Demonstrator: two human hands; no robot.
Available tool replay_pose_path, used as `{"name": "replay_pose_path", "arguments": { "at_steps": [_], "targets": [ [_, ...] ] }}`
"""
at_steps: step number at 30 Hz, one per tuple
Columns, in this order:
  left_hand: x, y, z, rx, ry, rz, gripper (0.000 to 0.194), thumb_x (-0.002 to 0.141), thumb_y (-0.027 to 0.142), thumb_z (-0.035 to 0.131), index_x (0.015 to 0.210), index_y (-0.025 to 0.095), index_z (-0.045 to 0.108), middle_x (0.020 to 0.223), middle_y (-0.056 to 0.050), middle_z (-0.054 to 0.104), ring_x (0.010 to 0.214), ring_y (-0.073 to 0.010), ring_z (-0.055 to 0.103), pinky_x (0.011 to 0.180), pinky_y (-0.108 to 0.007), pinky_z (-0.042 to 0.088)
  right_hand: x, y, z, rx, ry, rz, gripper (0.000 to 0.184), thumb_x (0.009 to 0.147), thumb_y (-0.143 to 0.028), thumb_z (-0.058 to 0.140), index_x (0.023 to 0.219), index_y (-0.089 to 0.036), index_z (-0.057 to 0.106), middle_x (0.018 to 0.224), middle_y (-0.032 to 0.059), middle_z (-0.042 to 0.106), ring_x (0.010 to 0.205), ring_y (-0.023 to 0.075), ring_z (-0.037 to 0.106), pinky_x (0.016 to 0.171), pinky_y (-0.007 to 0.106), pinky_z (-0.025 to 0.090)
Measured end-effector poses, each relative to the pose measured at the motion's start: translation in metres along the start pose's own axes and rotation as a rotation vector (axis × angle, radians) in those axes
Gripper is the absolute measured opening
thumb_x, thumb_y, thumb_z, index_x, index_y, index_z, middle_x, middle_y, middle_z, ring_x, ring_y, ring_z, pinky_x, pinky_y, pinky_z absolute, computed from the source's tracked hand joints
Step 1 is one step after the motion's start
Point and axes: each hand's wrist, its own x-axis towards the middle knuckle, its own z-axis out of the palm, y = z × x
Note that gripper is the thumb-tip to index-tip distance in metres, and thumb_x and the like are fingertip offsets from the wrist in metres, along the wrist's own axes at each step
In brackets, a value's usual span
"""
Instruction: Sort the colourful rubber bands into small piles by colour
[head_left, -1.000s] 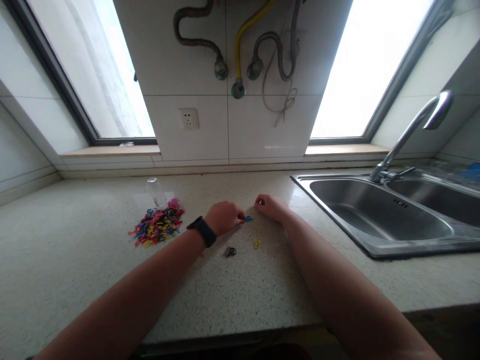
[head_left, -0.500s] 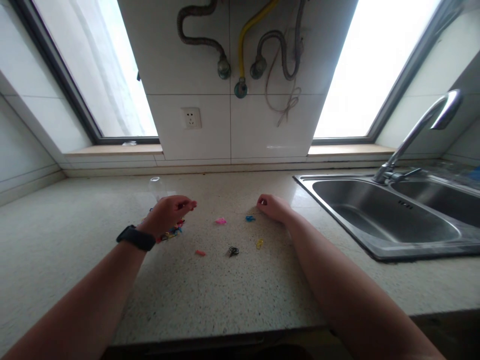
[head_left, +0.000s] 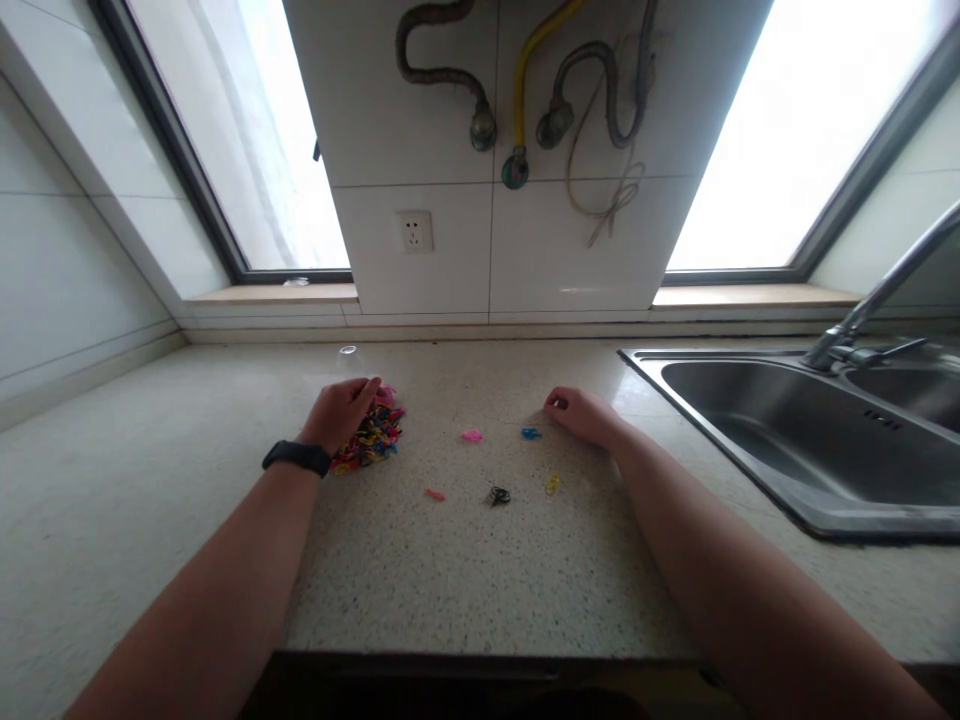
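Observation:
My left hand [head_left: 343, 414], with a dark watch band on the wrist, is at a heap of small multicoloured rubber bands [head_left: 375, 435]. Its fingers are pressed together by the pink ones at the heap's far side; what they pinch is too small to make out. To the right, my right hand [head_left: 581, 413] rests on the counter with curled fingers, their contents hidden. Close to it lies a blue clump [head_left: 531, 433]. Small separate groups of pink bands [head_left: 472, 435], yellow bands [head_left: 553, 484], black bands [head_left: 499, 496] and an orange-red piece [head_left: 435, 494] lie between my hands.
A clear container [head_left: 347, 351] stands behind my left hand, only its rim distinct. The steel sink [head_left: 795, 480] with its tap [head_left: 877, 290] is set into the speckled counter [head_left: 465, 580] at right. Hoses [head_left: 529, 60] and a socket [head_left: 415, 231] are on the tiled wall.
My left hand has moved down and back onto the heap from above its right side, uncovering more of the heap. My right hand keeps its place by the blue clump. The view has turned left.

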Motion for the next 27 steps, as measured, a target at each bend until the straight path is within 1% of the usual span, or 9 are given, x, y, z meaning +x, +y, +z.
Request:
{"name": "replay_pose_path", "arguments": {
  "at_steps": [4, 9, 11, 14, 17, 19, 21, 24, 27],
  "targets": [
    [0.001, -0.002, 0.001, 0.008, 0.013, -0.018, 0.054, 0.093, 0.055, 0.038, 0.087, 0.016, 0.075, 0.064, -0.002, 0.066, 0.058, -0.0161, 0.057, 0.057, -0.025, 0.037, 0.000, 0.000, 0.000, 0.011, -0.009, -0.001, 0.018, 0.084, -0.034, 0.059, 0.094, -0.024, 0.071, 0.089, 0.0043, 0.072, 0.075, 0.0165, 0.063, 0.065, 0.025, 0.042],
    [-0.001, 0.006, 0.000, 0.049, -0.013, 0.053, 0.052, 0.094, 0.052, 0.038, 0.083, 0.018, 0.075, 0.072, -0.003, 0.071, 0.065, -0.0177, 0.060, 0.059, -0.025, 0.038, -0.004, -0.005, -0.002, 0.004, -0.011, -0.012, 0.018, 0.083, -0.034, 0.060, 0.095, -0.025, 0.071, 0.089, 0.0040, 0.072, 0.075, 0.0171, 0.063, 0.066, 0.026, 0.042],
    [-0.002, 0.009, -0.001, 0.048, -0.013, 0.061, 0.051, 0.094, 0.051, 0.037, 0.082, 0.018, 0.074, 0.075, -0.003, 0.073, 0.066, -0.0176, 0.061, 0.059, -0.025, 0.037, -0.006, -0.008, -0.004, 0.009, -0.012, -0.014, 0.018, 0.083, -0.033, 0.060, 0.095, -0.025, 0.071, 0.089, 0.0038, 0.072, 0.075, 0.0169, 0.063, 0.065, 0.026, 0.042],
    [-0.002, 0.011, -0.002, 0.055, 0.003, 0.046, 0.052, 0.095, 0.050, 0.037, 0.080, 0.017, 0.074, 0.074, -0.004, 0.073, 0.066, -0.0177, 0.061, 0.059, -0.025, 0.037, -0.010, -0.015, -0.007, 0.042, 0.020, -0.027, 0.019, 0.085, -0.034, 0.058, 0.096, -0.024, 0.070, 0.089, 0.0034, 0.072, 0.072, 0.0158, 0.062, 0.063, 0.025, 0.041],
    [-0.002, 0.012, -0.002, 0.071, 0.011, 0.043, 0.052, 0.095, 0.049, 0.036, 0.079, 0.017, 0.074, 0.073, -0.004, 0.073, 0.066, -0.0177, 0.061, 0.059, -0.025, 0.036, -0.011, -0.029, -0.010, 0.113, 0.090, -0.076, 0.021, 0.088, -0.034, 0.055, 0.098, -0.024, 0.069, 0.088, 0.0033, 0.072, 0.069, 0.0143, 0.060, 0.062, 0.025, 0.041],
    [-0.003, 0.013, -0.003, 0.071, 0.015, 0.048, 0.052, 0.096, 0.049, 0.036, 0.079, 0.017, 0.073, 0.074, -0.005, 0.072, 0.066, -0.0174, 0.060, 0.059, -0.025, 0.035, -0.011, -0.047, -0.013, 0.167, 0.135, -0.112, 0.022, 0.089, -0.033, 0.053, 0.099, -0.023, 0.068, 0.086, 0.0034, 0.071, 0.067, 0.0137, 0.059, 0.062, 0.025, 0.041],
    [-0.003, 0.015, -0.003, 0.067, 0.014, 0.053, 0.052, 0.096, 0.048, 0.036, 0.078, 0.017, 0.073, 0.074, -0.005, 0.073, 0.066, -0.0172, 0.061, 0.059, -0.025, 0.035, -0.012, -0.072, -0.018, 0.200, 0.145, -0.160, 0.022, 0.089, -0.032, 0.051, 0.101, -0.022, 0.067, 0.086, 0.0034, 0.071, 0.066, 0.0133, 0.058, 0.062, 0.025, 0.041],
    [-0.004, 0.016, -0.004, 0.075, 0.007, 0.050, 0.051, 0.096, 0.049, 0.037, 0.077, 0.017, 0.073, 0.074, -0.005, 0.073, 0.066, -0.0177, 0.061, 0.059, -0.026, 0.035, -0.012, -0.119, -0.022, 0.202, 0.052, -0.306, 0.021, 0.090, -0.032, 0.052, 0.100, -0.022, 0.068, 0.086, 0.0030, 0.071, 0.070, 0.0136, 0.060, 0.065, 0.025, 0.041],
    [-0.004, 0.016, -0.004, 0.077, 0.008, 0.056, 0.051, 0.095, 0.049, 0.038, 0.077, 0.017, 0.073, 0.074, -0.006, 0.073, 0.066, -0.0183, 0.061, 0.061, -0.027, 0.035, -0.008, -0.166, -0.017, 0.152, -0.076, -0.472, 0.019, 0.088, -0.028, 0.055, 0.098, -0.021, 0.069, 0.088, 0.0037, 0.071, 0.077, 0.0148, 0.062, 0.070, 0.025, 0.041]
  ]
}}
